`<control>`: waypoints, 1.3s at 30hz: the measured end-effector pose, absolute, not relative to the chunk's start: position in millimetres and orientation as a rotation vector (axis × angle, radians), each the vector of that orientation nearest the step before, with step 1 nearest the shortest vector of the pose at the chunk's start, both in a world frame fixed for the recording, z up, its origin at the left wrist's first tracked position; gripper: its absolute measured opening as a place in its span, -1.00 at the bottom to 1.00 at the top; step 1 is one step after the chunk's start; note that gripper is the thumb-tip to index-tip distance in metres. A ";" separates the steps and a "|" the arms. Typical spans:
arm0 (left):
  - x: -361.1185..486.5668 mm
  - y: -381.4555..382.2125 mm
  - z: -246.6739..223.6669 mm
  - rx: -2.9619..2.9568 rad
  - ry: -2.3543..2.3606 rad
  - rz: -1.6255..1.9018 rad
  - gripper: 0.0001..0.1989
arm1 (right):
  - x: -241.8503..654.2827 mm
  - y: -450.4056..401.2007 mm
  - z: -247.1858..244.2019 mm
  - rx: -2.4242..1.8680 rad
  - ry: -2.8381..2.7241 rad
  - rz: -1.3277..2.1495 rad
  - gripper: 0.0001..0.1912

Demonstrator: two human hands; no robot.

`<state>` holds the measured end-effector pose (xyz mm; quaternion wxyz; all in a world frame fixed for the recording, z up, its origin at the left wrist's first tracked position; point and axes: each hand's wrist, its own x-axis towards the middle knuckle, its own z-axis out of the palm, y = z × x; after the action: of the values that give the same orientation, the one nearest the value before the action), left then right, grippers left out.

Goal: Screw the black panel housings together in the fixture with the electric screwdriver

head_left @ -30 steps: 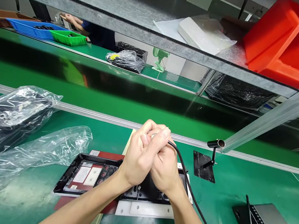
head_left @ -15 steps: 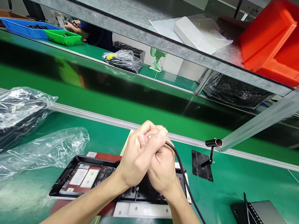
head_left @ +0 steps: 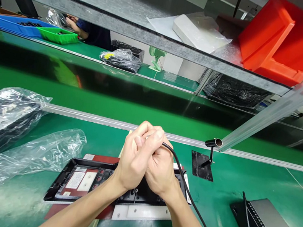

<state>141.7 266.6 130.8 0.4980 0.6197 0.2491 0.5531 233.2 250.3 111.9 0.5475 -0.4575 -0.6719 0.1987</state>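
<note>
- Two bare hands, clasped above the black rectangular plastic housing: left hand [head_left: 134,163] and right hand [head_left: 162,169], fingers fully curled; the object enclosed is hidden.
- One slim black rubbery cable [head_left: 186,189] emerges from the top of the clasp and crosses the housing's right end; probably light and flexible, best held near its emerging end.
- Housing [head_left: 87,163]: flat, over a red-brown board [head_left: 103,158], with a white screwed strip [head_left: 146,212] along its near side. Probably light, fairly stiff, somewhat slippery; thin edges may flex, so the outer rim suits gripping.
- Crumpled clear plastic bag [head_left: 55,148]: left of the housing; likely soft and slippery.
</note>
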 end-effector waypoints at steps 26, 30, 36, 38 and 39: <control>135.6 270.0 135.8 1.365 0.545 1.221 -0.72 | 235.0 239.6 133.7 -1.223 -1.643 0.523 -0.88; 138.5 268.4 137.7 1.380 0.601 1.258 -0.69 | 234.0 240.1 130.8 -1.219 -1.638 0.535 -0.88; 142.2 267.5 136.6 1.444 0.671 1.336 -0.64 | 231.3 246.1 122.3 -1.133 -1.605 0.525 -0.87; 141.8 267.8 135.4 1.459 0.676 1.353 -0.63 | 230.7 247.9 120.5 -1.102 -1.604 0.521 -0.91; 141.5 267.9 134.7 1.465 0.678 1.363 -0.63 | 230.5 248.7 119.6 -1.088 -1.605 0.514 -0.91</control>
<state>141.5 267.9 134.7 0.4920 0.6037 0.2792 0.5617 230.5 248.7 119.6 0.5375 -0.4573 -0.6746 0.2162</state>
